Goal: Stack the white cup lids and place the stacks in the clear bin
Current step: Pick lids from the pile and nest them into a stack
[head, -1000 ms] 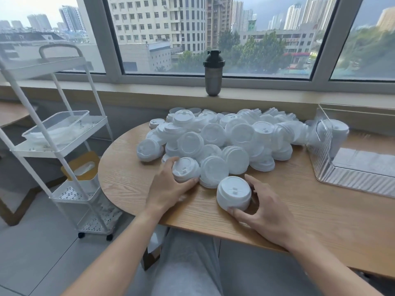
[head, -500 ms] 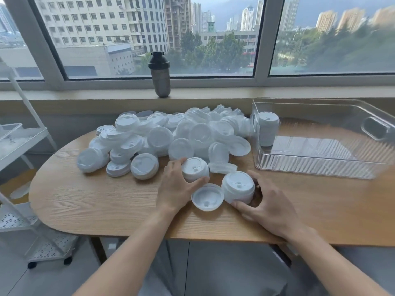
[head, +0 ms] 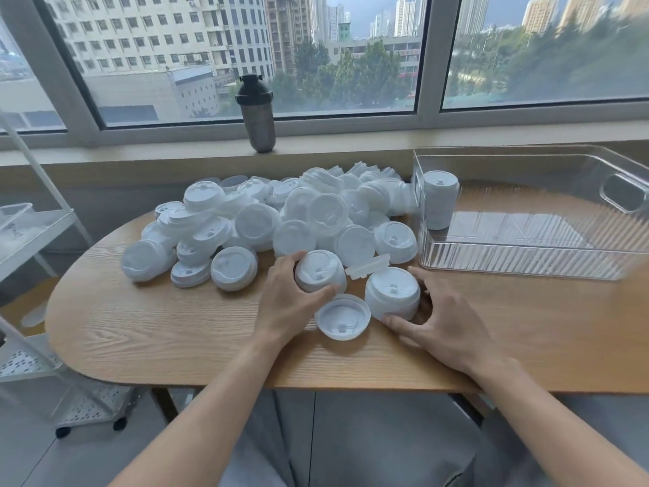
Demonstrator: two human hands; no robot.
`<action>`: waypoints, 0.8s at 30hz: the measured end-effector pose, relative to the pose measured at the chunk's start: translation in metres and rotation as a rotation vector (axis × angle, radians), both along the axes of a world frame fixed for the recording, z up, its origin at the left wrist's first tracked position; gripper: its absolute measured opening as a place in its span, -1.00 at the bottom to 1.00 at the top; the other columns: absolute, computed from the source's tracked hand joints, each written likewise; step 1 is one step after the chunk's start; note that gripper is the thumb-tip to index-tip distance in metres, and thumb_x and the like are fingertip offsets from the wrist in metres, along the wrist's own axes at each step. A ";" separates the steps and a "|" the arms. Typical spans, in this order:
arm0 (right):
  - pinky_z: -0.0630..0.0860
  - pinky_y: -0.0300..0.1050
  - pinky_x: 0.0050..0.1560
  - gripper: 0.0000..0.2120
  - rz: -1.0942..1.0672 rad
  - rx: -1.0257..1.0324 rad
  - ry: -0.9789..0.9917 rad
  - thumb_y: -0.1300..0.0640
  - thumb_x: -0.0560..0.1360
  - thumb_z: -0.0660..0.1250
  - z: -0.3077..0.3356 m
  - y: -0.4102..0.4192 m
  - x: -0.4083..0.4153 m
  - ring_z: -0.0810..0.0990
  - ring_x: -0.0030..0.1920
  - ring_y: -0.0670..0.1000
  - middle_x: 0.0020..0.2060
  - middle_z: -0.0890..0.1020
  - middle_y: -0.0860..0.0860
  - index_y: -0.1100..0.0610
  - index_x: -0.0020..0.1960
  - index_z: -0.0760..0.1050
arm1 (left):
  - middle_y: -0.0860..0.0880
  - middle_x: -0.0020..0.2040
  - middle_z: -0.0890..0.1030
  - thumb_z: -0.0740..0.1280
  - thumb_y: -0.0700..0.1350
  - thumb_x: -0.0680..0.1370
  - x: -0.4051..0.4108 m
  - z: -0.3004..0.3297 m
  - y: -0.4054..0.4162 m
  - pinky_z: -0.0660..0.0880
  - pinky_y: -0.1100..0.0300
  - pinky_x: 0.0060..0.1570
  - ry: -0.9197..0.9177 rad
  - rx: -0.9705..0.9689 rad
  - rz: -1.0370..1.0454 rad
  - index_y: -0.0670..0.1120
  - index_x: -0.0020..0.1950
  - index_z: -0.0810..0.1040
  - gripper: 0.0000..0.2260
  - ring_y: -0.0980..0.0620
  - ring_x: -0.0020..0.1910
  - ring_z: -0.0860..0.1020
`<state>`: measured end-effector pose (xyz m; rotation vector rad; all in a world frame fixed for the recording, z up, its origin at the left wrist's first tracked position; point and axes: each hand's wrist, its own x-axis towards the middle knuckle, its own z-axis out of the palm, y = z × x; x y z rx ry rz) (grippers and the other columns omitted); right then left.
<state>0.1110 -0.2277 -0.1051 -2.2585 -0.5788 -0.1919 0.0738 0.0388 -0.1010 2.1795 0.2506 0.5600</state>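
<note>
Gripping a short stack of white plastic cup lids (head: 320, 271) in my left hand (head: 288, 304), I curl my right hand (head: 444, 330) around another lid stack (head: 392, 292) at three o'clock, the clear ribbed plastic bin (head: 519, 258) at two o'clock holding one tall stack (head: 439, 200).

lid pile (head: 267, 219) on the table (head: 140, 328), bin (head: 526, 261) to its right, one stack (head: 439, 200) inside, bottle (head: 259, 114) on the sill behind.

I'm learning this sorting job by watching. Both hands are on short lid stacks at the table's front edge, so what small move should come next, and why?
Probably set the left hand's stack onto the right hand's stack. The left hand and right hand each grip a short stack, side by side and apart. The stack in the clear bin is taller.
</note>
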 end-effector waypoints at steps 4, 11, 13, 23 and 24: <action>0.47 0.04 0.36 -0.14 0.004 0.011 -0.002 -0.30 0.29 0.57 -0.002 0.001 -0.002 0.48 0.32 -0.10 0.27 0.51 -0.19 -0.06 0.48 0.36 | 0.08 0.25 0.48 0.62 0.17 0.36 0.001 -0.001 0.000 0.35 0.17 0.32 0.007 0.038 0.037 0.00 0.48 0.45 -0.24 0.05 0.33 0.42; 0.46 0.04 0.34 -0.13 -0.024 0.006 -0.005 -0.33 0.28 0.55 -0.002 0.000 -0.002 0.48 0.30 -0.09 0.26 0.53 -0.15 -0.06 0.47 0.36 | -0.05 0.44 0.44 0.59 0.14 0.40 -0.001 -0.003 0.005 0.28 0.11 0.41 0.022 0.030 0.118 -0.07 0.59 0.33 -0.16 -0.03 0.45 0.36; 0.47 0.04 0.33 -0.13 -0.020 0.010 0.005 -0.37 0.26 0.53 -0.003 0.000 -0.002 0.49 0.29 -0.10 0.26 0.53 -0.16 -0.07 0.46 0.37 | -0.04 0.46 0.42 0.59 0.12 0.40 -0.006 -0.002 0.007 0.29 0.07 0.46 0.003 0.003 0.114 -0.06 0.61 0.29 -0.13 -0.01 0.48 0.33; 0.46 0.00 0.33 -0.17 -0.007 -0.009 -0.009 -0.28 0.30 0.57 0.002 0.000 -0.008 0.48 0.28 -0.09 0.22 0.50 -0.23 -0.06 0.46 0.36 | 0.18 0.15 0.50 0.38 0.25 0.42 -0.058 0.003 -0.004 0.54 0.05 0.17 -0.075 0.061 -0.062 0.12 0.23 0.53 -0.57 0.15 0.15 0.54; 0.45 -0.03 0.33 -0.18 -0.006 -0.012 -0.014 -0.26 0.31 0.58 0.003 0.000 -0.009 0.48 0.27 -0.09 0.18 0.47 -0.27 -0.05 0.46 0.37 | 0.21 0.14 0.51 0.40 0.28 0.40 -0.064 0.002 -0.004 0.54 0.08 0.14 -0.034 0.073 -0.106 0.14 0.25 0.51 -0.53 0.17 0.14 0.55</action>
